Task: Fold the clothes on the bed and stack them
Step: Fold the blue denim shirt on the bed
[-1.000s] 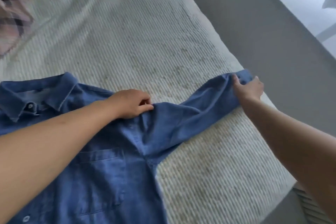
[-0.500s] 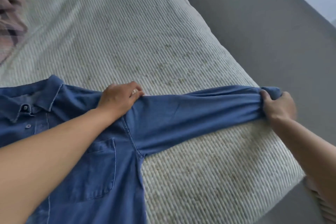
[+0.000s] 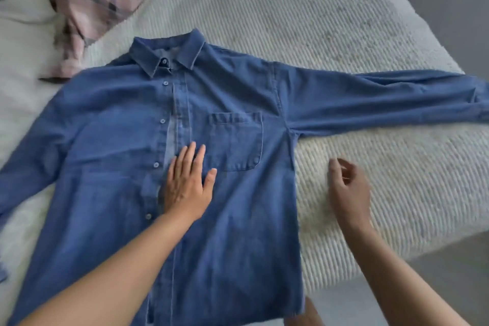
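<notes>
Denim shirt (image 3: 225,167) lay face up and flat on the bed (image 3: 344,47), buttoned, collar (image 3: 169,54) toward the far side. Blue cloth, pale placket, one chest pocket (image 3: 235,140). One sleeve (image 3: 383,100) stretched straight out to the right, reaching the bed edge; the other angled down to the left. Left hand (image 3: 188,185) rested flat on the shirt front beside the placket, fingers straight. Right hand (image 3: 348,188) hovered above the ribbed cover just right of the shirt body, fingers loosely curled, holding nothing. Crumpled plaid garment (image 3: 90,0) lay beyond the collar, upper left
</notes>
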